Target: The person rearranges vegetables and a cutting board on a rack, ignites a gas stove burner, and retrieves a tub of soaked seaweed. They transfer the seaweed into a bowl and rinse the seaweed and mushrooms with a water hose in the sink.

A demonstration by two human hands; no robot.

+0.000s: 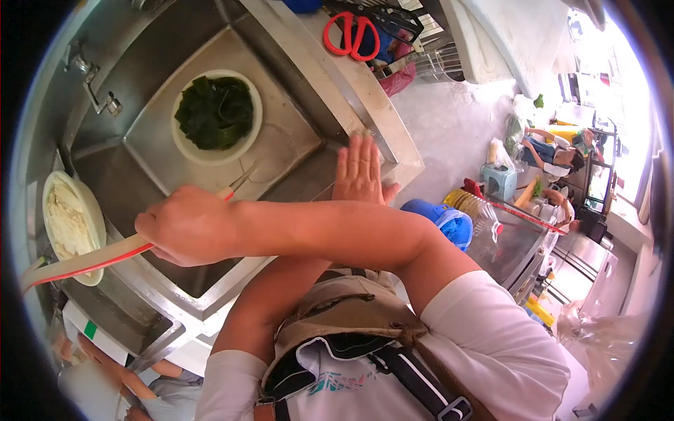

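Observation:
My right hand [189, 226] is closed around a pale hose with a red stripe [95, 261], its arm crossing over my other arm. The hose end points into the steel sink [288, 144], with what looks like water coming out. Inside the sink, a white bowl [180, 147] holds dark green leafy pieces [216, 112]. My left hand [361, 172] lies flat at the sink's right rim, fingers stretched out, holding nothing visible.
A faucet [105, 98] is at the upper left, above a bowl of whitish food [67, 217]. Red-handled scissors [351, 36] lie near a wire rack [439, 62]. A blue-lined bucket [442, 221] stands right. Other people [551, 156] appear right and at the lower left [168, 396].

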